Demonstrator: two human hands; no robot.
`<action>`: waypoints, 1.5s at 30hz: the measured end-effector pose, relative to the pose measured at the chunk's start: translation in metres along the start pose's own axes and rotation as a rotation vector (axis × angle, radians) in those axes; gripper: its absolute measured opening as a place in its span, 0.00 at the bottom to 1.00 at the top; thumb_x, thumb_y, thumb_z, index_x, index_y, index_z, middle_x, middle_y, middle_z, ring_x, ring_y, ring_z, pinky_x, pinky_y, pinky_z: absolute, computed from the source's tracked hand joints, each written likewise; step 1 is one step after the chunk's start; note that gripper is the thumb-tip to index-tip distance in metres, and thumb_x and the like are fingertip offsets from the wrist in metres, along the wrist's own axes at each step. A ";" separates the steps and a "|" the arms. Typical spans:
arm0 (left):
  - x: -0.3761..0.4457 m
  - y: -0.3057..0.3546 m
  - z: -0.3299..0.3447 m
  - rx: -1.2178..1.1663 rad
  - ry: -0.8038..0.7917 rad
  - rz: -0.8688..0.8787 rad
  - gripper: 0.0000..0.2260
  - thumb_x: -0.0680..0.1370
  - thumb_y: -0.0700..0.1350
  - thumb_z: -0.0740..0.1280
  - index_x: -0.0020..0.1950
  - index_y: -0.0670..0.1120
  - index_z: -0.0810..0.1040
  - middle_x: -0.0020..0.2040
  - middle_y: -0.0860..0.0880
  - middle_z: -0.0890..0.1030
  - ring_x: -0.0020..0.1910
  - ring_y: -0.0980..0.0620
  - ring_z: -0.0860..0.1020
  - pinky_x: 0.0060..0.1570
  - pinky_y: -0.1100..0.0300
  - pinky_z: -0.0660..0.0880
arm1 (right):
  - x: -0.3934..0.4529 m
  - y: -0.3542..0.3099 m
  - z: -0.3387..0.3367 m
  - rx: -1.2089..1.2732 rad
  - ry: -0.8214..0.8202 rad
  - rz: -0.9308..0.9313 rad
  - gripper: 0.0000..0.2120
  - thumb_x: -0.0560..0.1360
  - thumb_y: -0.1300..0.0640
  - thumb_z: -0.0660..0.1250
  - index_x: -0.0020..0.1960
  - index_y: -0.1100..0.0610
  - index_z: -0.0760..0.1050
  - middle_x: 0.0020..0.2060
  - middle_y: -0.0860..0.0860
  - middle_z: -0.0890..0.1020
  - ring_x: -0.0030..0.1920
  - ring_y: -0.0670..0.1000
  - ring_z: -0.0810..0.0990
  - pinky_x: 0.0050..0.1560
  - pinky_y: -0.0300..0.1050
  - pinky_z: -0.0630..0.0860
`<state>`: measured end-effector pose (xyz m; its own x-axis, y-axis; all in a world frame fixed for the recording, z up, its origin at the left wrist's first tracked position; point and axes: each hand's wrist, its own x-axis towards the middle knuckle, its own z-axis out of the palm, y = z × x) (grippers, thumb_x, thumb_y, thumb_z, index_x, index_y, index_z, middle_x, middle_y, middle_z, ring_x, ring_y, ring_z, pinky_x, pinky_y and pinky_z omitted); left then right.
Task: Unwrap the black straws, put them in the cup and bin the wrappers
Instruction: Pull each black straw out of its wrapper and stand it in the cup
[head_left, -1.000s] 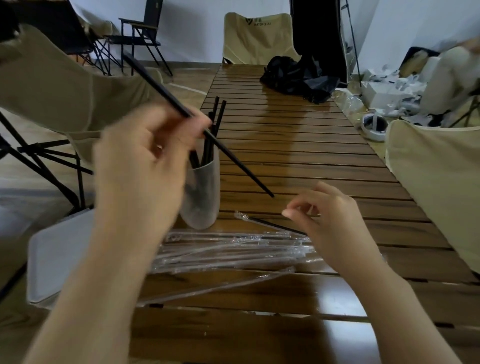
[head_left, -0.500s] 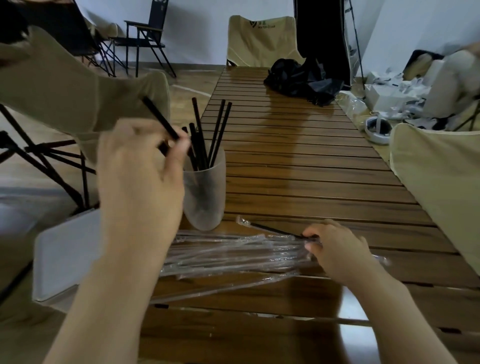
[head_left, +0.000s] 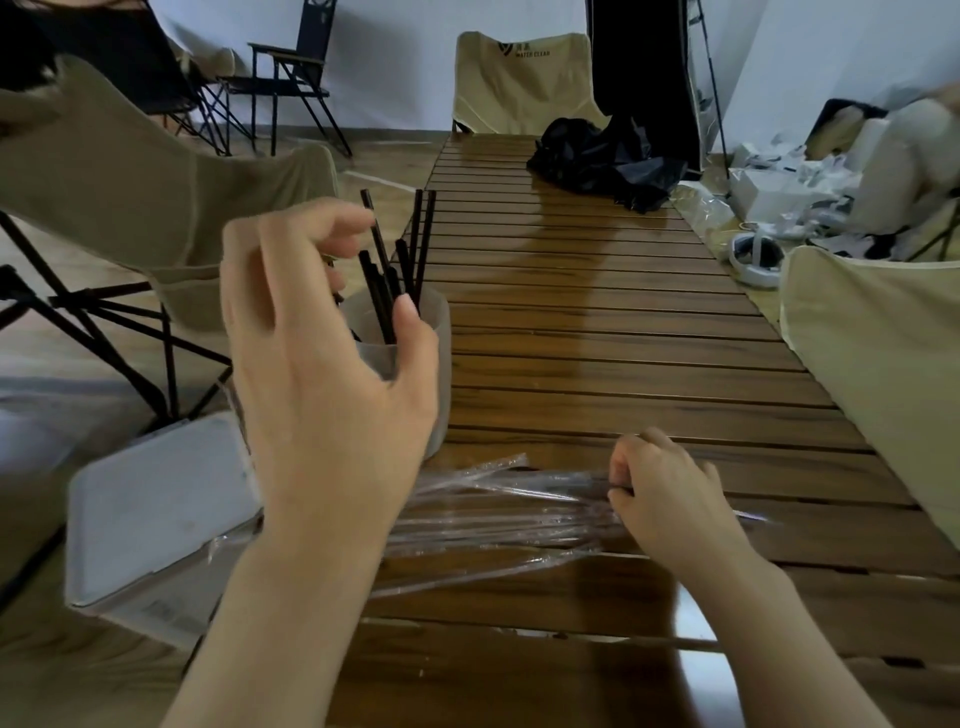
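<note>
Head view: slatted wooden table (head_left: 597, 322) runs from the bottom edge to the upper centre of the frame. A white bin (head_left: 156, 514) sits at lower left, just beside the table edge, probably parked there so wrappers can be dropped in with a short reach.

Your left hand (head_left: 322, 374) fills centre-left, raised in front of the cup. Its fingers are spread and loosely bent, with the thumb near the cup rim; I see no straw clamped in them, which reads as a hand just above its drop point.

The frosted cup (head_left: 421, 332) stands upright at centre, partly hidden by that hand. Several unwrapped black straws (head_left: 415, 244) lean inside it, their ends poking above the rim.

A pile of clear wrapped straws (head_left: 498, 514) lies flat across lower centre, close to you for easy picking.

Your right hand (head_left: 670, 499), lower right, has fingers curled and pinching the right end of one wrapped straw in the pile, likely the end where the wrapper gets opened.
</note>
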<state>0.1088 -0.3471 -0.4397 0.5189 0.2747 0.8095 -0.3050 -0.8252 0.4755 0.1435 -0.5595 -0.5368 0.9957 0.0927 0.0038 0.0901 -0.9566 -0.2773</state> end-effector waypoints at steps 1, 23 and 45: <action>-0.001 0.003 0.001 -0.012 -0.019 0.051 0.14 0.74 0.38 0.69 0.58 0.39 0.73 0.53 0.45 0.72 0.50 0.55 0.70 0.51 0.73 0.66 | 0.000 0.000 -0.002 0.010 0.009 -0.013 0.06 0.76 0.58 0.64 0.45 0.50 0.68 0.42 0.45 0.72 0.45 0.47 0.73 0.57 0.49 0.70; -0.048 -0.019 0.041 0.151 -0.772 0.043 0.19 0.77 0.52 0.68 0.66 0.59 0.68 0.65 0.60 0.72 0.63 0.61 0.71 0.63 0.60 0.69 | 0.003 0.002 -0.039 0.206 -0.039 -0.159 0.08 0.77 0.59 0.63 0.44 0.47 0.77 0.37 0.42 0.78 0.37 0.39 0.76 0.33 0.32 0.67; -0.029 -0.032 0.024 0.103 -0.961 -0.001 0.08 0.78 0.56 0.63 0.48 0.59 0.82 0.39 0.61 0.80 0.42 0.65 0.77 0.44 0.69 0.70 | 0.000 -0.009 -0.043 0.195 -0.220 -0.310 0.07 0.76 0.47 0.64 0.39 0.41 0.71 0.34 0.42 0.78 0.34 0.35 0.77 0.32 0.31 0.71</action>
<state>0.1226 -0.3403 -0.4863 0.9650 -0.2077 0.1600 -0.2562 -0.8769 0.4067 0.1441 -0.5623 -0.4933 0.8917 0.4449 -0.0833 0.3579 -0.8057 -0.4720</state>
